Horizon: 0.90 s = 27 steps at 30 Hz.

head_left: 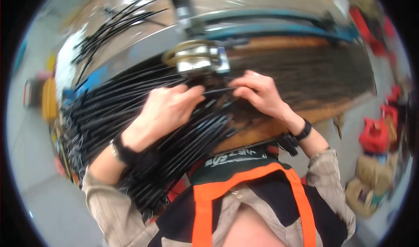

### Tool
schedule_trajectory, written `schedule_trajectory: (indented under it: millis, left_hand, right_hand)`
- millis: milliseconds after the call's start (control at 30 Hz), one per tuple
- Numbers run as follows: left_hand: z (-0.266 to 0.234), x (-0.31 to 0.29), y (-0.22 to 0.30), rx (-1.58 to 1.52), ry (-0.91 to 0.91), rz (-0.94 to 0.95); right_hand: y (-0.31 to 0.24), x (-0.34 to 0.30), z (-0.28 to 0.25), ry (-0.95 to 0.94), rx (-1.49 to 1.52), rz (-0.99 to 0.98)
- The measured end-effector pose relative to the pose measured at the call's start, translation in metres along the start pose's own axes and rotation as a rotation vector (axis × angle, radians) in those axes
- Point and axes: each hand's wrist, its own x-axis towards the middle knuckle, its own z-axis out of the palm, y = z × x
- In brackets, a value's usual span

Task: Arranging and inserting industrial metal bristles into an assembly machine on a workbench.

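Note:
My left hand [170, 107] is closed, its fingertips pinching a thin black rod or cable [217, 90]. The far end of that piece sits between the thumb and fingers of my right hand [261, 94]. Between and just beyond my hands stands a shiny metal fixture [195, 63] with a brass-coloured curved part, smeared by motion. Many similar black rods [109, 101] lie in a bundle under and left of my left hand. A second bundle of black rods [187, 144] runs close to my body.
The dark, worn workbench [305, 72] has a wooden front edge. Blue bars [279, 31] lie along its back, and more black rods [118, 27] rest at the far left. Red objects [374, 133] and brown cardboard boxes [371, 173] stand at the right, a yellow container [49, 99] at the left.

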Motion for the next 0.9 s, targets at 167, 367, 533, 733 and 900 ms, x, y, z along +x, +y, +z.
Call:
schedule_trajectory:
  millis: [167,367,533,733,900]
  left_hand:
    - [-0.004,0.038,0.028,0.010,0.028,0.033]
    - [0.004,0.042,0.043,0.103,-0.044,0.012]
    - [-0.010,0.069,0.060,0.199,-0.148,-0.014]
    - [-0.071,0.130,0.043,0.413,0.055,0.173]
    - [-0.041,0.185,0.057,0.420,-0.176,0.327]
  right_hand:
    - [-0.003,-0.015,-0.029,0.122,-0.015,-0.007]
    - [0.003,-0.016,-0.030,0.313,-0.490,-0.462]
    - [0.006,-0.007,-0.062,0.327,-0.411,-0.584]
    - [0.090,-0.057,-0.147,0.516,-0.528,0.121]
    - [0.076,-0.040,-0.203,0.314,-0.451,-0.027]
